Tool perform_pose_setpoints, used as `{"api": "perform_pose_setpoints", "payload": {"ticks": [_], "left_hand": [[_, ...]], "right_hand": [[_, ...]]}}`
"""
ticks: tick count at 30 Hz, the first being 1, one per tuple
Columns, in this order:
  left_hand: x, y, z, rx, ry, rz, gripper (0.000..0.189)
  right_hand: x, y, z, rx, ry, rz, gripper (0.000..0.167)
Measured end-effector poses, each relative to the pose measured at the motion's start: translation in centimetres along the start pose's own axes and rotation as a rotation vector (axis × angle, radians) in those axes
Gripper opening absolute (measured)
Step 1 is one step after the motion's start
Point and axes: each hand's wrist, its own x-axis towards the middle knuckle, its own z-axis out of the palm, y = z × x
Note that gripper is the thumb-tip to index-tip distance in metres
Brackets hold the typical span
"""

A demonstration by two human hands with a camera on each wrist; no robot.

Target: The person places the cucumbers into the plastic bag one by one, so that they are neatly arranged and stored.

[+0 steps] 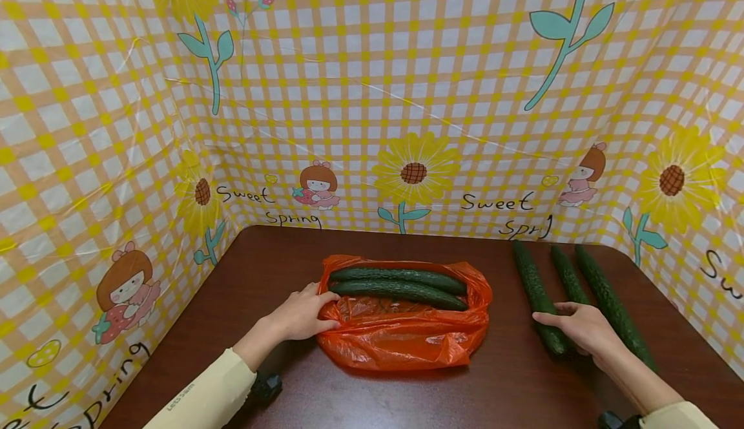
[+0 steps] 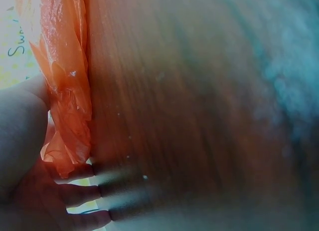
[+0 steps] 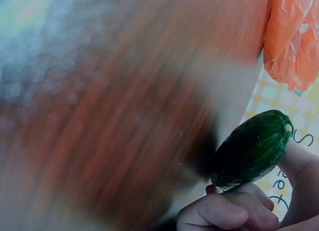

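Observation:
An orange-red plastic bag (image 1: 407,345) lies on the table with its mouth spread wide. Two cucumbers (image 1: 401,291) rest side by side inside it. My left hand (image 1: 302,313) holds the bag's left edge between thumb and fingers; in the left wrist view, crumpled plastic (image 2: 70,106) hangs there. To the right, my right hand (image 1: 581,329) grips the near part of a long dark green cucumber (image 1: 529,280), whose rounded end (image 3: 254,148) shows in the right wrist view. Just right of it lie a second cucumber (image 1: 568,275) and a third (image 1: 613,303), the second partly hidden by the hand.
The dark brown table (image 1: 256,254) is enclosed at the back and both sides by checked sheeting (image 1: 360,106) with sunflowers and cartoon figures. A strip of tabletop separates the bag from the cucumbers at right. Dark wrist devices (image 1: 267,387) sit beneath the sleeves.

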Motion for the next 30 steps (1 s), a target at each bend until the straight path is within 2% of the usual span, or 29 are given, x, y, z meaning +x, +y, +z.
{"api": "perform_pose_setpoints", "payload": {"ticks": [6,13,16,25,30], "left_hand": [[-0.11,0.02,-0.16,-0.004,-0.007,-0.01,0.056],[-0.17,0.08,-0.34,-0.009,-0.005,-0.003,0.056],[-0.14,0.05,-0.25,-0.009,-0.005,-0.005,0.056],[-0.14,0.07,-0.12,-0.005,-0.008,-0.004,0.057],[-0.16,0.11,-0.29,-0.001,-0.012,-0.008,0.057]], "right_hand": [[0.28,-0.44,0.22,-0.029,0.009,-0.007,0.104],[0.61,-0.84,0.37,-0.168,0.028,-0.055,0.11],[0.71,-0.84,0.37,-0.189,0.025,-0.055,0.112],[0.41,-0.69,0.51,-0.251,0.062,-0.096,0.109],[0.43,-0.7,0.81,-0.323,0.089,-0.133,0.111]]}}
